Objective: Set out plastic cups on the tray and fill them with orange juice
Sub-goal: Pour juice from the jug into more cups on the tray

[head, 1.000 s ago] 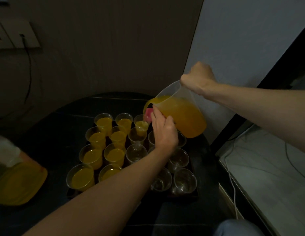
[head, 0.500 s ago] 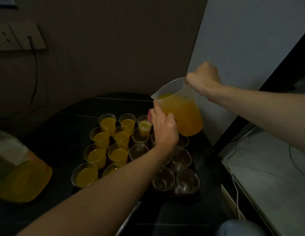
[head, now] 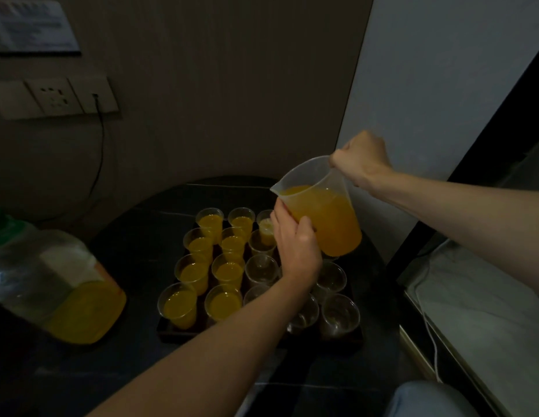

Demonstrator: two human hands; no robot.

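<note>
Dim corner where a brown wall meets a paler one, with a dark table pushed into it.

The brown wall (head: 217,85) carries a row of pale socket plates (head: 56,97) at the upper left; a thin black cable (head: 101,139) hangs down from them, and above sits a notice (head: 30,25) too blurred to read. To the right, a grey-white wall (head: 436,70) catches what little light there is. The black table (head: 136,254) has a rounded far edge near the corner. A slanting black post (head: 487,139) runs along the right, and beyond it lies a white surface (head: 487,320), perhaps a bed sheet, with a white cord (head: 424,314) trailing over it.
</note>
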